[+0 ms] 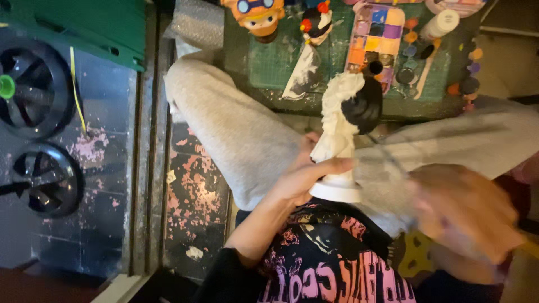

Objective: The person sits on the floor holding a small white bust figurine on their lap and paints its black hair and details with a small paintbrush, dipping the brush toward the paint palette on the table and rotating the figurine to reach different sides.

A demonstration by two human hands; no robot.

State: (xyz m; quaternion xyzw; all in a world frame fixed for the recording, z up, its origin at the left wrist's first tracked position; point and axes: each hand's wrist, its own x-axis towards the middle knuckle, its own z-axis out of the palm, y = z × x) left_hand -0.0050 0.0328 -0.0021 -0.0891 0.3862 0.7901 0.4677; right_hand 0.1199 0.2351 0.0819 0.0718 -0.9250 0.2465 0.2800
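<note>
Looks like mid-paint on a figurine. The right hand (pixel 466 216), nearest the camera, is a blur, so can't tell how its fingers sit; a thin brush (pixel 387 157) seems to run from it toward the piece. The left hand (pixel 306 179) is wrapped around the white figurine (pixel 339 129) just above its round base, held over the lap. Its head is already black, body bare. Next stroke probably needs that left hand dead steady. Further out on the table: a paint palette (pixel 377 39) and two finished figures (pixel 259 14).
</note>
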